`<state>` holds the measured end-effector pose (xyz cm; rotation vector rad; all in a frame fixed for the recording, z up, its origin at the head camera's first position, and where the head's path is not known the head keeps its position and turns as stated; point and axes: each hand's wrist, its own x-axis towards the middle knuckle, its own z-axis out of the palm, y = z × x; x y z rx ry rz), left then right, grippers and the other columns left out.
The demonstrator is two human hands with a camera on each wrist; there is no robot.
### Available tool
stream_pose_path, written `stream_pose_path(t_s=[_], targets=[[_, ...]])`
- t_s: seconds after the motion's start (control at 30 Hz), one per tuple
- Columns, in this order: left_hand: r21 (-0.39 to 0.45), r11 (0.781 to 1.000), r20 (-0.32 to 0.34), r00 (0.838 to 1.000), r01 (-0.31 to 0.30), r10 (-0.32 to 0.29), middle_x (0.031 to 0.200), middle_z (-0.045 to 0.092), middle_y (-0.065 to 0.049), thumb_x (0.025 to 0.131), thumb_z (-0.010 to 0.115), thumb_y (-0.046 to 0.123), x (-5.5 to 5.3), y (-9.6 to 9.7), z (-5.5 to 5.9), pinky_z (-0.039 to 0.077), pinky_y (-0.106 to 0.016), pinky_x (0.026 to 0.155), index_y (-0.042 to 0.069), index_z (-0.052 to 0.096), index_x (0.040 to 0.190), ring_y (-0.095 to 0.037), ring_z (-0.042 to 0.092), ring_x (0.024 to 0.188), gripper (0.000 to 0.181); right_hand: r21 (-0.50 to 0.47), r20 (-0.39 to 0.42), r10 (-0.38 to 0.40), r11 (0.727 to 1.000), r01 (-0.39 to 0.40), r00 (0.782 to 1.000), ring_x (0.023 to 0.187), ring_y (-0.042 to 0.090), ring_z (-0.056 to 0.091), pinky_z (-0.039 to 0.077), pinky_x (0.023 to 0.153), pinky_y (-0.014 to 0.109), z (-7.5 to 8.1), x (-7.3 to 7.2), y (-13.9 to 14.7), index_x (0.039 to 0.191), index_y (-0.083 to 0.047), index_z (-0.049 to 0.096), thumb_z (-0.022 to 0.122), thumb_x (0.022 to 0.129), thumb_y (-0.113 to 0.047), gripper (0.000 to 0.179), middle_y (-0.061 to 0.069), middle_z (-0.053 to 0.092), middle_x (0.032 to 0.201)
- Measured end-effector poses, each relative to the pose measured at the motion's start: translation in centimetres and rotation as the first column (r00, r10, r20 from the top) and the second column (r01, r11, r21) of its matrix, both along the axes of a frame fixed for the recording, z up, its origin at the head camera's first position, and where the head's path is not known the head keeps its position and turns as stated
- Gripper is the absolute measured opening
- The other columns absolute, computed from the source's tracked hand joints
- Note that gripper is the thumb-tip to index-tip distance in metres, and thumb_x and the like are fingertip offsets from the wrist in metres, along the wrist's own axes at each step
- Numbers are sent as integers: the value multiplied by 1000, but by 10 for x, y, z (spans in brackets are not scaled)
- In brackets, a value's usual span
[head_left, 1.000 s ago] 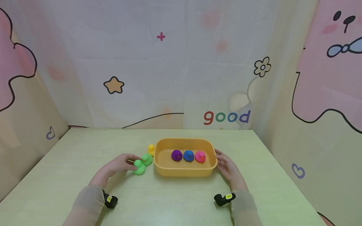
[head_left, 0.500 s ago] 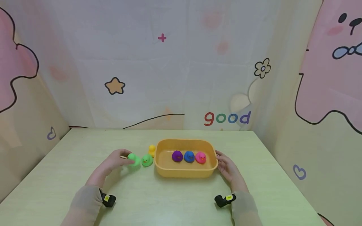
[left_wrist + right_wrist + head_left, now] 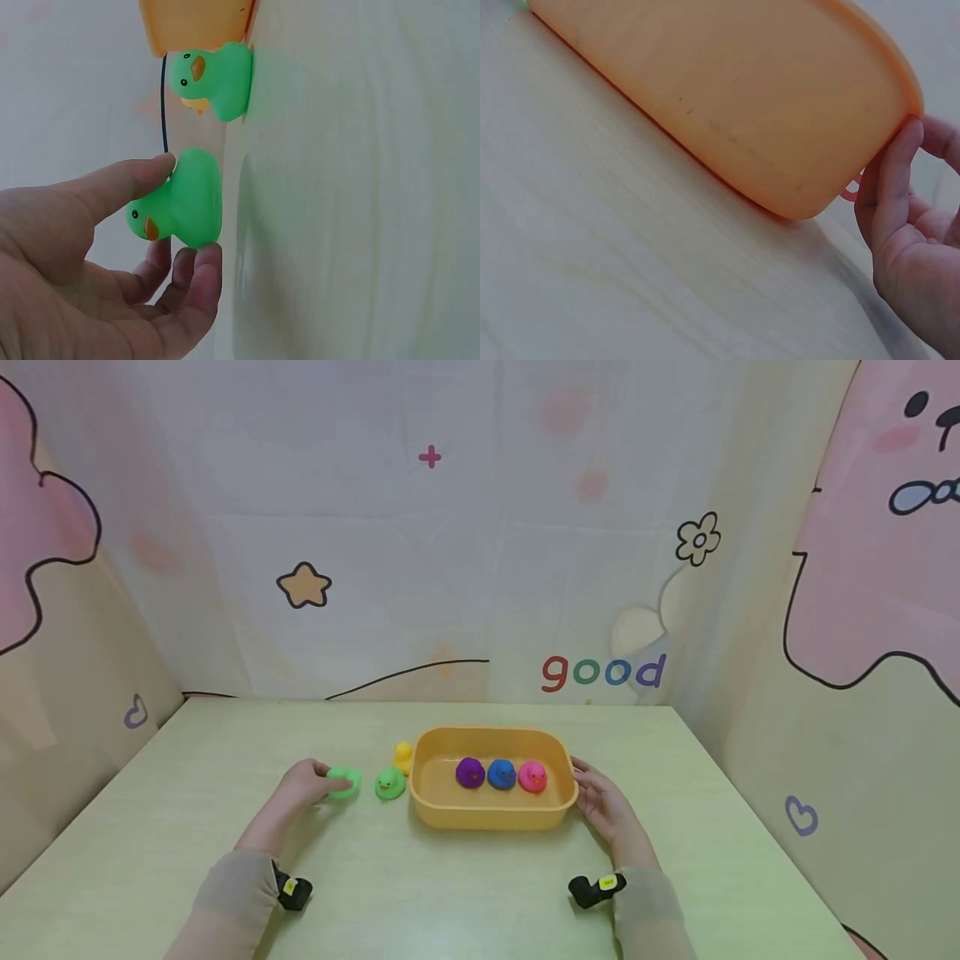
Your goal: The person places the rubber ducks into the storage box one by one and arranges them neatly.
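Note:
My left hand point(image 3: 306, 783) pinches a light green rubber duck point(image 3: 196, 196) between thumb and fingers. In the left wrist view the duck hangs tipped, its beak toward the palm, close over the table. A second green rubber duck point(image 3: 390, 784) sits just right of it, facing me. An orange plastic basin point(image 3: 487, 818) stands in the middle with a purple duck point(image 3: 470, 772), a blue duck point(image 3: 502, 774) and a pink duck point(image 3: 533, 776) in a row inside. At the basin's right end my right hand point(image 3: 603, 802) holds the rim point(image 3: 915, 97) with its fingertips.
A small yellow duck point(image 3: 402, 757) sits against the basin's left end, behind the second green duck. Pale wood-grain tabletop point(image 3: 450, 893) spreads around everything. A printed cloth backdrop point(image 3: 375, 527) closes off the back and sides.
My left hand has drawn the green duck leftward from in front of the second green duck, leaving a gap between them. My right hand and the basin have stayed put.

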<state>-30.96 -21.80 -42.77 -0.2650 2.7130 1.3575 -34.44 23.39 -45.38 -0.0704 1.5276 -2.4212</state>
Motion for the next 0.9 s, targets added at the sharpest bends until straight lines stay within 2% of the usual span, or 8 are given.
stream_pose_path(t_s=[0.1,0.27,0.43,0.57,0.63,0.7,0.8,0.9], targets=[[-40,999,22,1000,-6,7,103,54,-20,87,71,25,2,0,1,47,-40,84,-14,43,122,-26,52,89,59,-8,8,-1,1000,1,1000,82,3,62,53,72,12,-1,-2,-1,152,2,14,36,102,-1,55,-4,63,102],[-96,995,55,998,17,-12,84,51,-11,88,69,27,2,0,1,45,-33,75,-14,42,119,-19,49,74,58,-13,11,-1,1000,1,1000,82,3,62,52,72,12,-4,-5,-1,152,2,15,35,102,-1,54,-3,62,102],[-96,995,57,998,30,-25,79,48,-8,87,69,26,2,2,-1,41,-28,69,-12,42,115,-17,45,69,54,-2,8,-8,1000,8,1000,80,3,61,52,70,11,-5,-6,-1,152,2,16,36,102,-1,54,-3,62,101],[-111,992,52,998,52,-46,94,53,-18,85,72,28,3,2,0,46,-35,77,-11,42,116,-26,52,84,58,-2,7,-9,1000,9,1000,79,3,61,52,70,11,-3,-3,-1,152,2,15,36,102,-2,54,-4,62,102],[-115,990,50,996,77,-72,110,54,-26,84,74,29,3,0,3,47,-44,87,-12,41,122,-35,54,98,65,-2,2,-4,1000,4,1000,79,3,61,52,70,11,-1,0,-1,152,2,15,36,102,-2,54,-4,63,102],[-100,989,47,993,111,-107,126,49,-33,84,75,30,3,-4,6,45,-52,96,-12,38,130,-42,51,112,72,-6,-1,-3,1000,3,1000,78,3,61,52,69,11,-1,1,0,151,2,17,36,102,-1,53,-4,63,101],[-40,984,32,984,174,-173,137,40,-36,84,75,29,3,-14,10,42,-57,101,-9,34,140,-48,45,123,79,-16,-3,-4,1000,4,1000,77,3,61,52,69,11,-2,0,0,150,1,18,35,102,-1,51,-4,63,100],[7,970,-6,970,245,-244,141,39,-35,86,74,29,3,-24,9,43,-56,101,-6,35,144,-48,43,127,78,-19,2,-8,1000,8,1000,78,3,62,52,69,12,-5,-3,0,149,1,20,35,102,0,49,-3,63,100]])
